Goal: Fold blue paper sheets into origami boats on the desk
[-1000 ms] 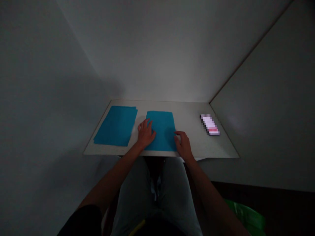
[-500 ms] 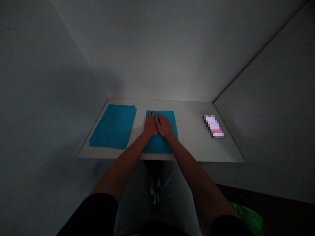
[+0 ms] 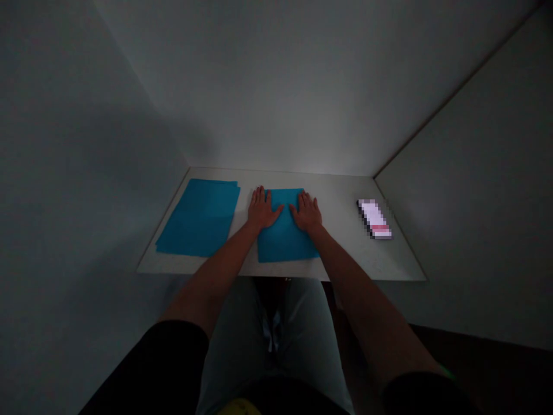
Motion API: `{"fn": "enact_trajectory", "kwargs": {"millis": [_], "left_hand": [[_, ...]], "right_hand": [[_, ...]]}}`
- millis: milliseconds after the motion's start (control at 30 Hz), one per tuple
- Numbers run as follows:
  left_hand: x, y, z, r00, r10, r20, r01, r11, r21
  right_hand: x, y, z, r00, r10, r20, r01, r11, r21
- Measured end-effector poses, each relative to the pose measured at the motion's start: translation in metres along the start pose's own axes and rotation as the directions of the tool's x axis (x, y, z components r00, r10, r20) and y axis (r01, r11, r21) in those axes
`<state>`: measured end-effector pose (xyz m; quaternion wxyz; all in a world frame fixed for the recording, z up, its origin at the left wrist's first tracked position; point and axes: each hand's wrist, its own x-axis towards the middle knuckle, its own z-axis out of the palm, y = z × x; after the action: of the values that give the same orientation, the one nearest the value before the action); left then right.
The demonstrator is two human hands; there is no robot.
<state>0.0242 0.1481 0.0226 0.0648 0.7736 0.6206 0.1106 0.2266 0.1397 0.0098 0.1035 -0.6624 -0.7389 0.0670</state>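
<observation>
A blue sheet [image 3: 285, 245] lay flat on a pale worktop [image 3: 341, 225], beneath a person's two hands. The left hand [image 3: 262, 213] rested palm down over the sheet's far left edge, fingers slightly parted, thumb stretched inward. The right hand [image 3: 307, 215] rested palm down over the sheet's far right edge, fingers also a little apart, thumb pointing toward the other. Left of the sheet, apart from it, lay an unevenly aligned blue stack [image 3: 199, 216]. Well to the sheet's right was a phone [image 3: 375, 219], its bright screen pixelated. Beyond the sheet rose a plain grey back wall [image 3: 280, 86]; a left wall [image 3: 64, 219] and a right wall [image 3: 484, 202] flanked it in the dim room. Nearer than the sheet were legs in pale trousers [image 3: 311, 334].
</observation>
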Motion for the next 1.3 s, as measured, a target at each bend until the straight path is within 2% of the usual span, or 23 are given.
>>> {"fn": "enact_trajectory", "kwargs": {"millis": [67, 167, 267, 333, 467, 533, 600, 733, 867, 1000, 1133, 1233, 1300], "left_hand": [[0.001, -0.001, 0.002, 1.0, -0.001, 0.001, 0.001, 1.0, -0.008], [0.006, -0.002, 0.003, 1.0, 0.002, 0.005, -0.002, 1.0, -0.015], [0.009, 0.0, -0.001, 1.0, 0.002, -0.003, -0.002, 1.0, -0.02], [0.006, 0.009, -0.004, 0.998, 0.045, -0.033, -0.046, 0.999, -0.015], [-0.028, 0.04, -0.003, 0.971, 0.227, -0.071, -0.227, 0.974, 0.003], [-0.055, 0.054, 0.002, 0.969, 0.246, -0.036, -0.247, 0.969, -0.009], [-0.083, 0.057, 0.006, 0.967, 0.255, 0.016, -0.254, 0.967, -0.016], [-0.122, 0.034, 0.004, 0.952, 0.303, 0.036, -0.303, 0.953, 0.001], [-0.142, -0.001, -0.006, 0.955, 0.294, 0.047, -0.295, 0.955, 0.016], [-0.159, -0.021, -0.012, 0.938, 0.342, 0.052, -0.343, 0.939, 0.009], [-0.179, -0.033, -0.022, 0.896, 0.44, 0.065, -0.44, 0.898, -0.011], [-0.191, -0.041, -0.033, 0.846, 0.52, 0.115, -0.518, 0.854, -0.047], [-0.196, -0.045, -0.04, 0.83, 0.537, 0.148, -0.534, 0.843, -0.064]], "right_hand": [[-0.022, 0.001, -0.003, 0.996, -0.082, -0.018, 0.082, 0.996, -0.03], [-0.072, 0.004, -0.006, 0.97, -0.242, 0.015, 0.242, 0.97, -0.034], [-0.125, 0.012, -0.005, 0.959, -0.281, 0.041, 0.282, 0.959, -0.023], [-0.152, 0.018, -0.003, 0.958, -0.287, 0.025, 0.287, 0.958, -0.025], [-0.171, 0.022, -0.003, 0.962, -0.274, 0.002, 0.274, 0.961, -0.029], [-0.17, 0.021, -0.004, 0.963, -0.269, -0.002, 0.269, 0.963, -0.031], [-0.168, 0.018, -0.005, 0.965, -0.263, -0.014, 0.263, 0.964, -0.031], [-0.167, 0.016, -0.006, 0.97, -0.243, -0.025, 0.243, 0.97, -0.023], [-0.167, 0.017, -0.007, 0.973, -0.232, -0.004, 0.232, 0.973, -0.001], [-0.172, 0.018, -0.008, 0.964, -0.267, 0.005, 0.267, 0.964, 0.019], [-0.192, 0.026, -0.016, 0.927, -0.374, 0.019, 0.373, 0.927, 0.041], [-0.211, 0.041, -0.028, 0.882, -0.469, 0.056, 0.465, 0.883, 0.071], [-0.219, 0.054, -0.035, 0.847, -0.521, 0.108, 0.513, 0.853, 0.097]]}}
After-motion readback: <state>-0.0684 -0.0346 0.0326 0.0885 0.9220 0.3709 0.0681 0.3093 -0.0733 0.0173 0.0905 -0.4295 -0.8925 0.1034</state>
